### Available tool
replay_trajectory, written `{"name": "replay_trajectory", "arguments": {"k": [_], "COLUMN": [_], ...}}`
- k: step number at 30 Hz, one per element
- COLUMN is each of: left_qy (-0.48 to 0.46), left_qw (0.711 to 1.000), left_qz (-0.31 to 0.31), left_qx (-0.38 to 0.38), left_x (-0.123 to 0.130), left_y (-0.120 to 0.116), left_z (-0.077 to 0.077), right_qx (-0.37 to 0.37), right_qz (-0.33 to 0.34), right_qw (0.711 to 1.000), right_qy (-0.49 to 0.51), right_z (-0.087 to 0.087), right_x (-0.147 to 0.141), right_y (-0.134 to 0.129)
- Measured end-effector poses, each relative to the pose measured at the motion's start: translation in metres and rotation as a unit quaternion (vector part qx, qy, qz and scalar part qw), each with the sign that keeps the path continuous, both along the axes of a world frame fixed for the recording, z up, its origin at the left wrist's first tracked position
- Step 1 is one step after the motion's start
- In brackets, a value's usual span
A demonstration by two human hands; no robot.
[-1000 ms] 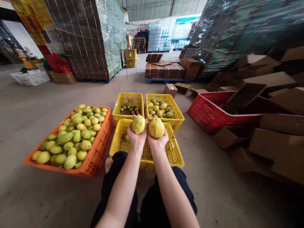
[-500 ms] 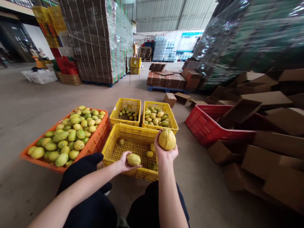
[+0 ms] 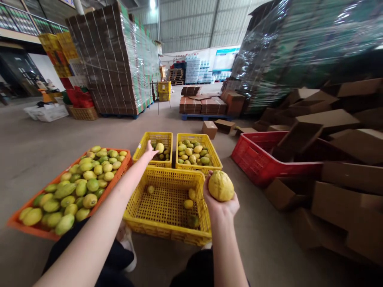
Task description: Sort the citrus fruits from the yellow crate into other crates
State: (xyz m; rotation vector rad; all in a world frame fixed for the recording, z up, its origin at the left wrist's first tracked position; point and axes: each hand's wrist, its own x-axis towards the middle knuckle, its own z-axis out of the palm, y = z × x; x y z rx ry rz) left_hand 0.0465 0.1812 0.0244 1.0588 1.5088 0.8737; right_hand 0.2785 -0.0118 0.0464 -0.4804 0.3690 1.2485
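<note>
My right hand (image 3: 223, 201) grips a large, bumpy yellow lemon (image 3: 221, 186), held up by the right side of the big yellow crate (image 3: 167, 233). Over the back-left yellow crate (image 3: 137, 152) my left hand (image 3: 149, 151) is stretched out with thumb and fingers apart. A yellow lemon (image 3: 159, 148) is just past its fingertips, seemingly free of them; whether it still touches them I cannot tell. Smaller greenish lemons (image 3: 162, 156) lie in that crate. A few lemons (image 3: 188, 204) are scattered on the big crate's floor.
An orange crate (image 3: 124, 167) heaped with yellow-green lemons stands on the left. The back-right yellow crate (image 3: 220, 161) holds many more. To the right are a red crate (image 3: 254, 159) and piled cardboard boxes (image 3: 338, 195). Wrapped pallet stacks (image 3: 101, 67) rise behind.
My left hand has moved forward from the big crate to the back-left crate and opened, its lemon now beyond the fingers. My right hand still holds the large lemon, slightly farther right and lower.
</note>
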Motion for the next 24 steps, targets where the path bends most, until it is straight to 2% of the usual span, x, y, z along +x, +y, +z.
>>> {"name": "replay_trajectory", "arguments": {"k": [2, 5, 9, 11, 13, 16, 19, 24], "left_qy": [0.049, 0.133, 0.268, 0.335, 0.393, 0.443, 0.455, 0.442], "left_qw": [0.997, 0.975, 0.887, 0.841, 0.802, 0.770, 0.765, 0.758], "left_qz": [-0.050, -0.178, -0.359, -0.408, -0.433, -0.449, -0.455, -0.479], "left_qx": [0.021, -0.015, -0.107, -0.121, -0.120, -0.090, -0.037, -0.015], "left_x": [-0.007, -0.025, -0.060, -0.075, -0.086, -0.093, -0.096, -0.105], "left_y": [-0.001, -0.041, -0.119, -0.149, -0.168, -0.179, -0.179, -0.174], "left_z": [0.003, -0.016, -0.053, -0.066, -0.074, -0.078, -0.076, -0.068], "right_qx": [-0.007, -0.017, -0.021, -0.021, -0.022, -0.030, -0.063, -0.165], "right_qz": [0.005, 0.019, 0.036, 0.043, 0.061, 0.105, 0.177, 0.352], "right_qw": [1.000, 0.999, 0.998, 0.997, 0.995, 0.990, 0.975, 0.911], "right_qy": [-0.008, -0.026, -0.053, -0.065, -0.073, -0.092, -0.115, -0.136], "right_z": [0.002, 0.003, 0.000, -0.004, -0.010, -0.024, -0.047, -0.105], "right_x": [-0.001, -0.002, -0.004, -0.009, -0.017, -0.036, -0.060, -0.092], "right_y": [-0.001, -0.001, -0.001, -0.002, -0.004, -0.010, -0.021, -0.049]}}
